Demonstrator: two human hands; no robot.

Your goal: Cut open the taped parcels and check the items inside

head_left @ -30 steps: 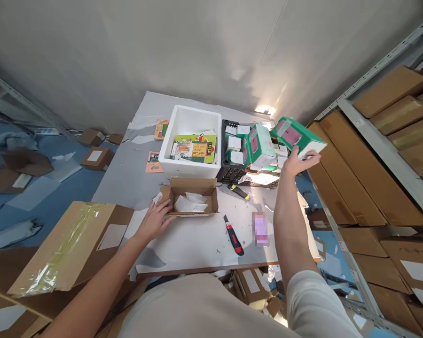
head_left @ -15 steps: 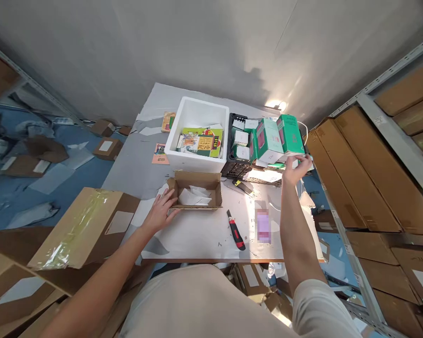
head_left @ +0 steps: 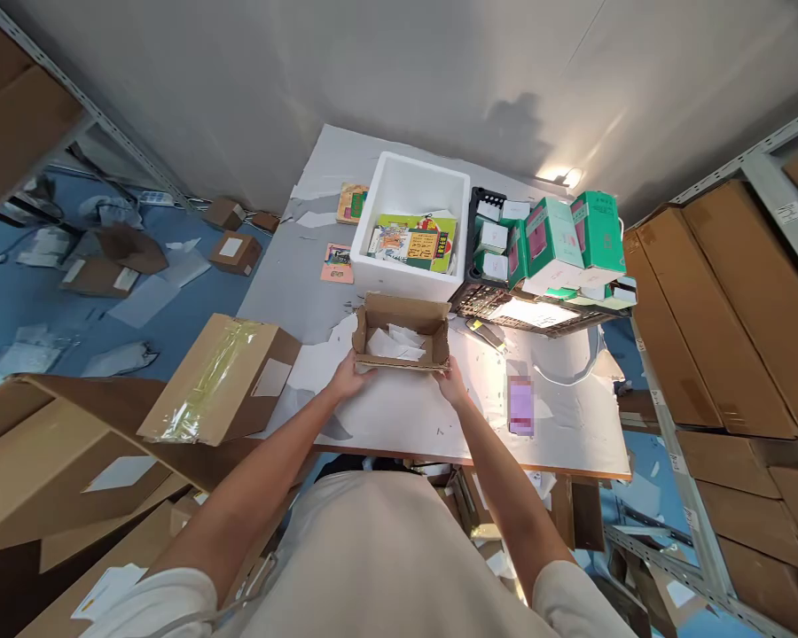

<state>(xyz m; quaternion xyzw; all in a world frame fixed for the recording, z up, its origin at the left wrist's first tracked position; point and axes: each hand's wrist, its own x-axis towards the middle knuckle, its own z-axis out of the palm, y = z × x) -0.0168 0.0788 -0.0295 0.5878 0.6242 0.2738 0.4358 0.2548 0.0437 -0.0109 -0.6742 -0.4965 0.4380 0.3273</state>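
The left hand (head_left: pixel 350 377) and the right hand (head_left: pixel 451 385) grip a small cardboard box (head_left: pixel 405 309) between them, the left fingers clasping its near left corner and the right fingers its near right corner; some fingertips are hidden against the box, so how far they bend cannot be told. The box has its top open in front of the fingers, with white papers (head_left: pixel 397 343) lying inside. Below the fingers, on the body's side, is the paper-covered bench (head_left: pixel 399 425). Straight beyond the fingers stands a white foam box (head_left: pixel 402 282) with books (head_left: pixel 416 241) in it, and left of that an orange booklet (head_left: pixel 338 266) lies flat. Beyond and to the right of the right fingers sits a black crate (head_left: pixel 469 299) packed with green boxes (head_left: pixel 559 237). A yellow-and-black cutter (head_left: pixel 485 334) lies nearer the right fingers, before the crate, and a blurred purple item (head_left: pixel 520 406) rests farther right. Left of the left fingers, well apart, is a large taped carton (head_left: pixel 203 394).
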